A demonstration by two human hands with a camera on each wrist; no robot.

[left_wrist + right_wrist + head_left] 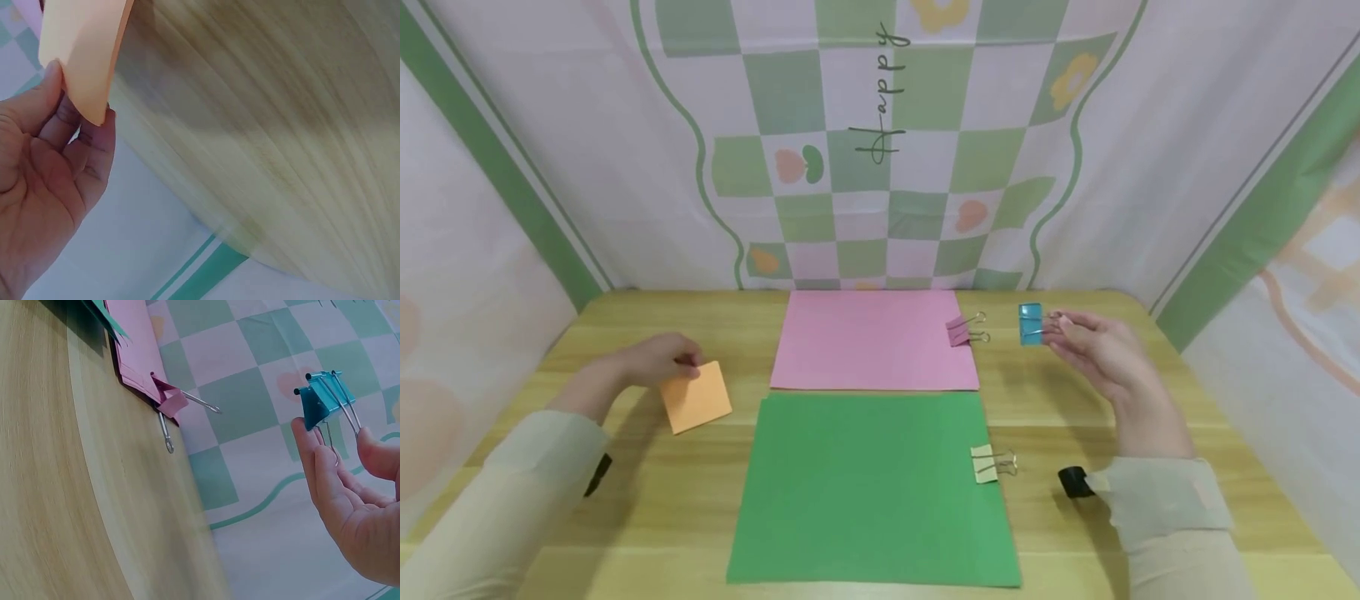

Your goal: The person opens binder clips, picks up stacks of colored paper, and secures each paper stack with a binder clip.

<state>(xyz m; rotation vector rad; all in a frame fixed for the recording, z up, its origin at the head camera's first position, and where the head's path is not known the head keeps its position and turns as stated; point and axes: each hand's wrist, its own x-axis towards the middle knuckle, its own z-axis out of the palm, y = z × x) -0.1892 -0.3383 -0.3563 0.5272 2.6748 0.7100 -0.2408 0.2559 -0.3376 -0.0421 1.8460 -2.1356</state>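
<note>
My left hand [658, 358] pinches an orange pad of sticky notes [697, 398] by one corner, left of the paper stacks. In the left wrist view the pad [84, 50] sits between thumb and fingers and bends slightly. On the right, my right hand [1097, 346] holds a blue binder clip [1031, 323] by its wire handles, raised above the table. The right wrist view shows the thumb on one handle of the blue clip [325, 400] and fingers by the other.
Pink paper [872, 342] lies at the back with a pink binder clip [958, 331] on its right edge. Nearer, green paper [872, 492] carries a pale yellow binder clip [984, 464] on its right edge. A checkered curtain [857, 108] hangs behind the wooden table [1037, 417].
</note>
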